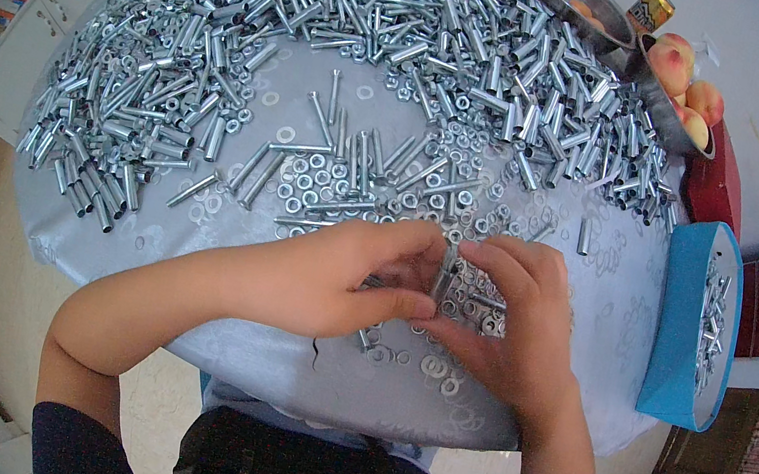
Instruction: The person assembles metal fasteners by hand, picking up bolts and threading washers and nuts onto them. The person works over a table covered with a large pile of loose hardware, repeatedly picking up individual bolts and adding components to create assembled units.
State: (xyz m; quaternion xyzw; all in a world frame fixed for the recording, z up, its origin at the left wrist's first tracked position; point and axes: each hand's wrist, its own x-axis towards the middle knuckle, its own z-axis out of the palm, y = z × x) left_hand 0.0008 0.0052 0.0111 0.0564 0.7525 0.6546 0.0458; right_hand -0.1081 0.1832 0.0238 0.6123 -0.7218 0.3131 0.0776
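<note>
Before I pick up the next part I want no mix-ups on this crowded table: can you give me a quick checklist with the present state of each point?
1. Both hands on one piece: left hand and right hand pinch a metal sleeve between them: ok.
2. Sleeve fully assembled: fingers hide it: cannot tell.
3. Loose nuts and washers within reach: ok.
4. Sleeve pile stocked: ok.
5. Blue bin at the right has room: ok.
6. Bowl of peaches clear of parts: not ok, it touches the pile.

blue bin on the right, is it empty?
No, the blue bin at the table's right edge holds a pile of metal parts.
</note>
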